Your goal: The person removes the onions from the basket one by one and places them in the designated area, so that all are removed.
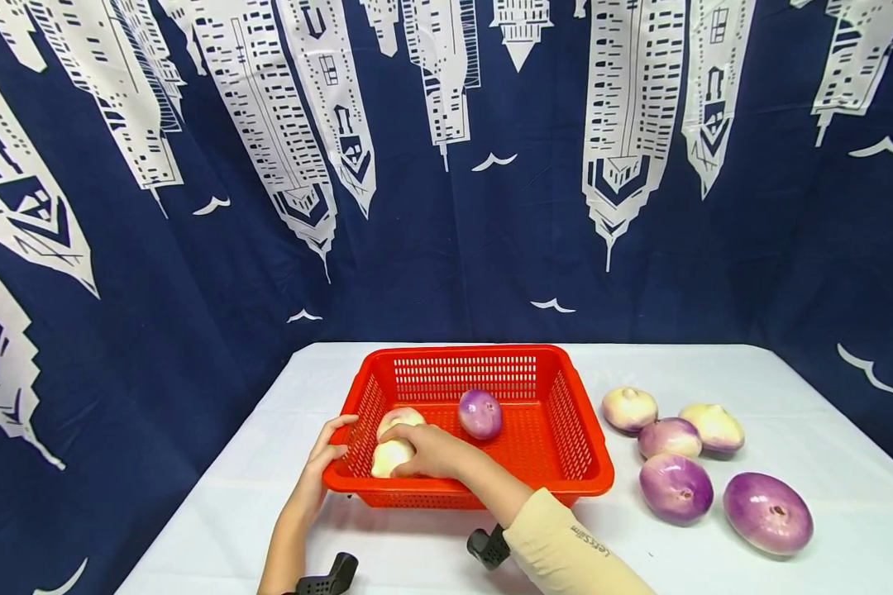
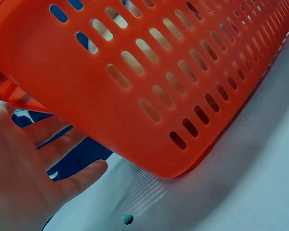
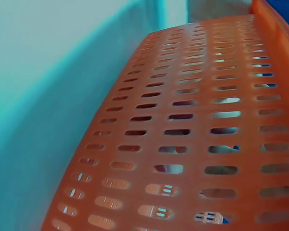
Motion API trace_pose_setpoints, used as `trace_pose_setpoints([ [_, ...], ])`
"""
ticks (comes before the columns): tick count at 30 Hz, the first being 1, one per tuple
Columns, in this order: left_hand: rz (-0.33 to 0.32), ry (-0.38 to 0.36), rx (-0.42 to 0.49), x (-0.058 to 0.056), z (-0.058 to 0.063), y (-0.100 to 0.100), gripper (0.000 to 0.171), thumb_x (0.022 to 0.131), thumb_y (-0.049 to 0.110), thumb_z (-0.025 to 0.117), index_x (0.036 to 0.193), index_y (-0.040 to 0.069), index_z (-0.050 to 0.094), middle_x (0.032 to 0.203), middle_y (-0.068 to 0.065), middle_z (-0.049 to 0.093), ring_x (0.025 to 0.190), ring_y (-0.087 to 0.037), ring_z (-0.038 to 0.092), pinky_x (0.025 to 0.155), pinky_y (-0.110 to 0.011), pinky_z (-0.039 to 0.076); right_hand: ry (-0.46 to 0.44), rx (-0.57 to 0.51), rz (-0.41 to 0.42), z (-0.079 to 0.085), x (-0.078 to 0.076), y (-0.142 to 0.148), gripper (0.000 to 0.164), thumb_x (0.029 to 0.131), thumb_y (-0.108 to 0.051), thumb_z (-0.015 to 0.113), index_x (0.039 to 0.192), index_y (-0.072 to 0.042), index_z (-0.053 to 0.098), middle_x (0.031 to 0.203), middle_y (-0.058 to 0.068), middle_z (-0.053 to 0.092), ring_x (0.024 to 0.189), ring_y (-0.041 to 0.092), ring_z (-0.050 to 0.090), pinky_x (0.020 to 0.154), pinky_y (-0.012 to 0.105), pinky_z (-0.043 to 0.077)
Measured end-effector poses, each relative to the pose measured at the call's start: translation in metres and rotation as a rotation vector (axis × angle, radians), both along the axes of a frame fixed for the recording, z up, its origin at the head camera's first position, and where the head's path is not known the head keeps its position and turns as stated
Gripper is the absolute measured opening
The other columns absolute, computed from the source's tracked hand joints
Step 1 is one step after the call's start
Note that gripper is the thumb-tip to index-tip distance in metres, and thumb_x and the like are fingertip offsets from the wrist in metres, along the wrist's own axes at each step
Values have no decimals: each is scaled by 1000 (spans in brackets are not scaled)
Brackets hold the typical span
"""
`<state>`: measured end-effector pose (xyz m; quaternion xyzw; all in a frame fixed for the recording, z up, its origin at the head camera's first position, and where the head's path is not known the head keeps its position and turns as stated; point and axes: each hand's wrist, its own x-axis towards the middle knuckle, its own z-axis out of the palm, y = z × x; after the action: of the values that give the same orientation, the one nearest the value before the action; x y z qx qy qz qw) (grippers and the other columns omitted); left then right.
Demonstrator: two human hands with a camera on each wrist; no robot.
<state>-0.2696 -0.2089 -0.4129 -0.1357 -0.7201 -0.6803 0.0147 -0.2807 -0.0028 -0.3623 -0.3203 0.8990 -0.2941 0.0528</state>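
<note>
Head: basket point(image 1: 532, 438), red, on table point(image 1: 387, 549). Right hand point(image 1: 435, 450), grasping pale onion point(image 1: 391, 459) at basket's near left; second pale onion point(image 1: 402, 417) just behind; purple onion point(image 1: 479, 414) farther right. Left hand point(image 1: 323, 463), ungrasping, touching left rim. Five onions point(image 1: 675, 487) right of basket.
Left wrist: fingers extended beside basket corner.
Right wrist: basket's slotted wall.

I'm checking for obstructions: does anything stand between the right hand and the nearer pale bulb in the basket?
Nothing visible does: the right hand holds the nearer pale bulb directly, inside the red basket.
</note>
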Motion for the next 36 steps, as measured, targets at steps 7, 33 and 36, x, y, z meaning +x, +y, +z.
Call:
trace_pose_setpoints([
  [7,-3,-7,-5,-1,0,0,50,81,10,31,131,5,32,131,-12,32,112,-18,41,89,-26,40,2,-216,-15,2,-6,4,43,76,-16,69,117,-12,56,120,6,56,102,21,56,84,30,47],
  [33,-6,-4,16,0,1,0,50,81,10,32,130,5,33,128,-12,33,109,-22,45,87,-31,42,-77,-630,-165,18,6,26,51,79,-14,67,126,-18,49,127,14,46,98,29,57,78,33,52],
  [36,-6,-9,14,0,2,0,50,81,9,31,130,5,33,128,-13,33,109,-23,44,88,-31,41,-68,-651,-179,21,9,33,52,78,-13,67,126,-18,49,128,12,46,99,30,57,78,34,52],
])
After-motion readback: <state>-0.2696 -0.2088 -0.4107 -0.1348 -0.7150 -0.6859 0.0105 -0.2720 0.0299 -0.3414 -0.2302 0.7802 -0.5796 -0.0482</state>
